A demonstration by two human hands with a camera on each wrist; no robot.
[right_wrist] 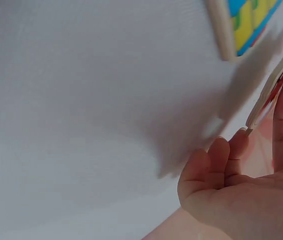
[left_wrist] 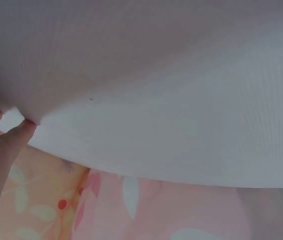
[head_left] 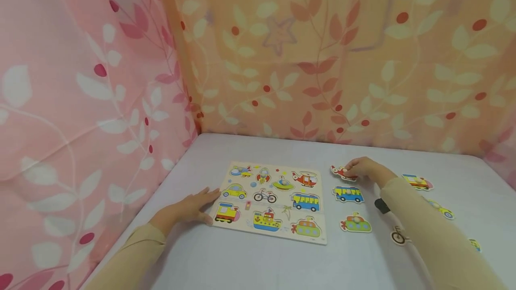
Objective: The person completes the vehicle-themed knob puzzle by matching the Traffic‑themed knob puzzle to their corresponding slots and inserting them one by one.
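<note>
My right hand (head_left: 364, 170) pinches the red helicopter puzzle piece (head_left: 337, 172) by its upper side. In the right wrist view, this piece (right_wrist: 267, 97) is seen edge-on and tilted above its shadow, thumb and fingers at its face. Just nearer than it lies the blue and yellow bus piece (head_left: 348, 194), with the green submarine piece (head_left: 355, 224) below. My left hand (head_left: 193, 207) rests with fingers spread against the left edge of the wooden puzzle board (head_left: 244, 223), which carries vehicle pictures. In the left wrist view only some fingers (left_wrist: 19, 135) show.
Right of my right forearm lie a train piece (head_left: 417, 182) and a car piece (head_left: 442, 209). A bicycle piece (head_left: 398, 237) is partly covered by the sleeve, as is another colourful piece (head_left: 475, 245). Patterned cloth walls (head_left: 282, 79) border the white table (head_left: 258, 263) at the back and left.
</note>
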